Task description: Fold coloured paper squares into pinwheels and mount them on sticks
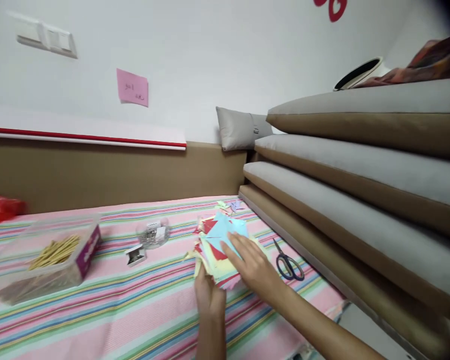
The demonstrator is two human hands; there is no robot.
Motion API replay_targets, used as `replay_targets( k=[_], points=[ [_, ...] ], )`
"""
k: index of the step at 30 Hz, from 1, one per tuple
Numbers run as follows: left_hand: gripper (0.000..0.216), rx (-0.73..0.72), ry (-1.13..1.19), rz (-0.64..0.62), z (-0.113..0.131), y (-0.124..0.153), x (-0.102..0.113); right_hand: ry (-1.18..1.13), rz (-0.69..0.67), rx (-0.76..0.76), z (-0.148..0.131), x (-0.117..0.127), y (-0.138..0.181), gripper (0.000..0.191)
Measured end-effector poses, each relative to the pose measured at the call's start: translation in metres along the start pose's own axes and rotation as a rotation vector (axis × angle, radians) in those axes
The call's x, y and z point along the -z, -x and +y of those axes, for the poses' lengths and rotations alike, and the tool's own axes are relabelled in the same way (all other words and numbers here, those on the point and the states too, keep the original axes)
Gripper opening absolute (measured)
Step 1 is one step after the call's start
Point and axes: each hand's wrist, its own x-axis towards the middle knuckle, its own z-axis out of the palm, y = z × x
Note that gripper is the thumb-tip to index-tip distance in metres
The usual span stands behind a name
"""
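Note:
A stack of coloured paper pieces point(219, 268), light blue, yellow, red and pink with uneven cut edges, is at the middle right over the striped cloth. My left hand point(209, 292) grips its near left edge; part of the fingers is hidden by the sheets. Across the top lies my right hand point(252, 262), fingers stretched out over the light blue paper. Small folded paper pieces point(235, 205), green and purple, rest just behind the stack. To the right of my right hand is a pair of dark-handled scissors point(289, 266).
A clear plastic box point(65, 276) with several thin sticks stands at left on the striped cloth point(146, 305). Nearer the middle are a round clear container point(153, 234) of small metallic pieces and a little open box point(136, 255). Stacked cushions point(345, 195) border the right side.

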Motion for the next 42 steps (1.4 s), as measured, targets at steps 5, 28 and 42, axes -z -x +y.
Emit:
replay_targets(
  k=[5,28,42],
  points=[
    [0.033,0.103,0.02,0.117,-0.098,-0.036,-0.012,0.128,-0.074,-0.082,0.08,-0.02,0.071,0.072],
    [0.037,-0.269,-0.821,0.31,0.072,0.039,-0.004,-0.247,-0.367,-0.206,0.074,-0.028,0.127,0.072],
    [0.054,-0.205,-1.495,0.481,0.173,0.051,0.067,-0.452,-0.172,-0.656,0.011,-0.031,0.023,0.024]
  ],
)
